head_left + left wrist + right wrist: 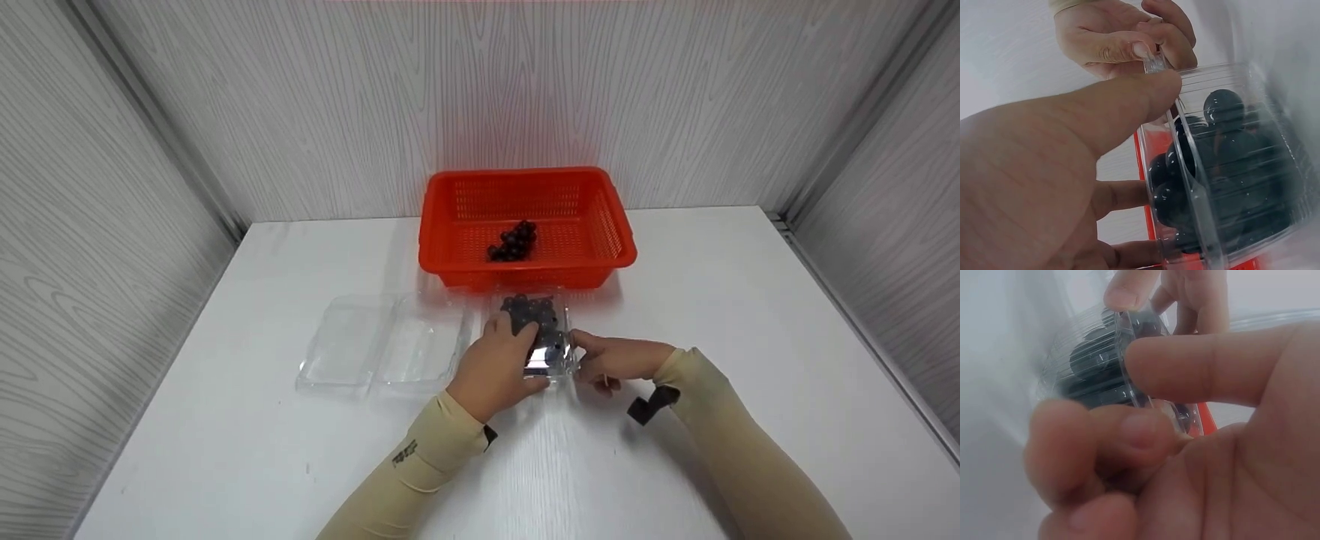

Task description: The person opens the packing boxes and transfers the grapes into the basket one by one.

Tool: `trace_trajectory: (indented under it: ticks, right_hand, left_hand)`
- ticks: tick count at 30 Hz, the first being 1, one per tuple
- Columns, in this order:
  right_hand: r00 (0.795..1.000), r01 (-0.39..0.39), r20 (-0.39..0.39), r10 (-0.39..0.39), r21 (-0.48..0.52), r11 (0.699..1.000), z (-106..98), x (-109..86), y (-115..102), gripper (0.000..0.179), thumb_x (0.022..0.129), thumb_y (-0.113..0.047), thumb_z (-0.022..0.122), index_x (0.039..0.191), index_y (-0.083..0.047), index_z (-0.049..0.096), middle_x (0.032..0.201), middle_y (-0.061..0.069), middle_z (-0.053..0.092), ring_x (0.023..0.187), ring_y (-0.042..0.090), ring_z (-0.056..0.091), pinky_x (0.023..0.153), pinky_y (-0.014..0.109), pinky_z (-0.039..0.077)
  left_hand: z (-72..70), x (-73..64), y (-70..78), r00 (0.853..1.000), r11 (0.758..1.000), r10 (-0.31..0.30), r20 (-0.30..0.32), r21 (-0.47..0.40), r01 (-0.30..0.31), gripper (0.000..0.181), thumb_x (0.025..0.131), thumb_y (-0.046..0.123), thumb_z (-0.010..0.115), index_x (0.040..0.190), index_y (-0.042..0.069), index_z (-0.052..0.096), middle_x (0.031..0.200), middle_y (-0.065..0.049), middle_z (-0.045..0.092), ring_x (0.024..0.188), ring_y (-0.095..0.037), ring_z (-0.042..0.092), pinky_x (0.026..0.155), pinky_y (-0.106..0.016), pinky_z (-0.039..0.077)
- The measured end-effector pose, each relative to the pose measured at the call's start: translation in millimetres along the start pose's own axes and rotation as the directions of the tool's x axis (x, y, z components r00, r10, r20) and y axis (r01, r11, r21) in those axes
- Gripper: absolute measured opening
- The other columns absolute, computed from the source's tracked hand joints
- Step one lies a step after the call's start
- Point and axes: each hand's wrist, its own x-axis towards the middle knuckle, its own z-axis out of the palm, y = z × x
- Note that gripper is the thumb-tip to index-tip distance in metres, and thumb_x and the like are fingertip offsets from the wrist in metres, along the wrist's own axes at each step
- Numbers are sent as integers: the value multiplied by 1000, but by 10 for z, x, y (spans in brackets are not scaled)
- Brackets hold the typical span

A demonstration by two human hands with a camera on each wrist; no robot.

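Note:
A closed clear plastic clamshell box (546,365) stands in front of the red basket, with dark grapes (529,307) inside. My left hand (491,367) holds it from the left, fingers spread over the lid and thumb on the near rim. In the left wrist view, round grapes (1224,109) show through the clear wall. At the near right corner, my right hand (619,360) pinches the box's rim between thumb and forefinger. Its other fingers are curled in the right wrist view, where the right thumb (1202,368) touches the rim.
Behind the box stands a red plastic basket (525,268) holding a bunch of dark grapes (514,241). An opened clear clamshell (341,341) lies flat to the left, close to my left hand. A white wood-grain wall (337,112) rises behind the table.

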Motion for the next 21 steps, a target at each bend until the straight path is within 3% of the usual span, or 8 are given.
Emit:
trace_trajectory:
  ticks: [7,17,21]
  right_hand:
    - [1000,-13,15,13,9,1000,15,17,-3,69,94,-10,54,156,-25,26,64,5,51,56,20,48,54,30,40]
    - [1000,-15,-1,15,25,1000,30,31,-5,68,92,-6,52,154,-23,28,66,4,50,57,20,49,56,31,42]
    - [1000,-12,1,12,41,999,34,30,-16,63,90,-5,49,149,-16,29,67,5,51,59,23,50,57,31,44]
  left_hand:
    - [11,-13,-10,1000,1000,13,-28,11,-12,80,78,48,88,140,9,56,129,-24,53,108,-34,62,88,-41,60]
    - [9,-14,9,1000,1000,-5,1,-6,5,84,80,50,87,144,7,53,133,-25,51,111,-35,62,90,-43,60]
    - [-7,-9,19,1000,1000,-12,17,2,12,84,82,52,85,145,8,53,130,-23,51,111,-34,62,90,-43,60]
